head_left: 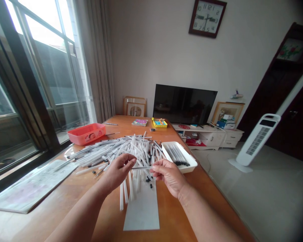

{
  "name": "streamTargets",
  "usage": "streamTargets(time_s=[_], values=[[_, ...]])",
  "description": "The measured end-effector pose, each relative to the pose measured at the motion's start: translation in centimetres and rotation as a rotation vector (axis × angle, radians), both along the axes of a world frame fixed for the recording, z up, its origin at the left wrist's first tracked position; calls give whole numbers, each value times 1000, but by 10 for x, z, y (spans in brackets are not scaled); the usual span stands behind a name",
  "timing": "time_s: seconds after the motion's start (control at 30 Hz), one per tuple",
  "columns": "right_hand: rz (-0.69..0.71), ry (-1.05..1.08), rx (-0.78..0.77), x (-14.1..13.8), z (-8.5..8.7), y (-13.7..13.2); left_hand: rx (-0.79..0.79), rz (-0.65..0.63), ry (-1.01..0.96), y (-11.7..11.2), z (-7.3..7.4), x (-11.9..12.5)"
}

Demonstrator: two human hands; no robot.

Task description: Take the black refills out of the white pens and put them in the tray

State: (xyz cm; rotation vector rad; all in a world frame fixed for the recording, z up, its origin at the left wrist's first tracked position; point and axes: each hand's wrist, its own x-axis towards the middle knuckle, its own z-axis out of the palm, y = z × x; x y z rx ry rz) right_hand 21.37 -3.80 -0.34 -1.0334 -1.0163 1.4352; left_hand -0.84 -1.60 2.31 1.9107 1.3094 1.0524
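Observation:
My left hand (120, 169) and my right hand (168, 174) are raised over a wooden table (96, 215), both pinched on one thin pen refill (141, 167) held level between them. Beneath and beyond them lies a big heap of white pen barrels (116, 149), with small black caps (149, 183) scattered on a white paper sheet (142, 211). A white tray (190, 166) to the right of my right hand holds several dark assembled pens (176, 155).
A red plastic basket (87, 133) stands at the table's left, a large paper sheet (27, 188) near the window. A book (139, 122) and a yellow box (159, 123) lie at the far end. A television (184, 104) and a white tower fan (255, 141) stand beyond.

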Motion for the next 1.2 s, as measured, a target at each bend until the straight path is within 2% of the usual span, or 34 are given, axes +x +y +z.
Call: streamTargets(time_s=[0.17, 0.3, 0.43, 0.5, 0.6, 0.7, 0.8, 0.93, 1.07, 1.2], values=[[105, -164, 89, -7, 1, -7, -137, 4, -188, -8, 2, 1], [150, -274, 121, -13, -11, -6, -258, -56, -403, -7, -6, 5], [183, -308, 154, -16, -21, -2, -252, -124, -566, -4, -8, 8], [173, -254, 149, -15, -19, -2, -157, -61, -608, -2, -5, 6], [146, -176, 79, -12, -12, -3, -21, 143, -603, 2, -1, -1], [128, -135, 44, -8, -6, -4, -44, 285, -552, 3, 0, -2], [91, -107, 51, -7, -3, -4, -110, 213, -518, 0, -3, 3], [84, -154, 73, -11, -2, -6, -71, 86, -486, -5, -6, 10], [125, -194, 140, -13, -2, -7, -68, -7, -501, -9, -3, 12], [94, -199, 189, -7, -3, -3, -25, 8, -465, -10, -1, 13]])
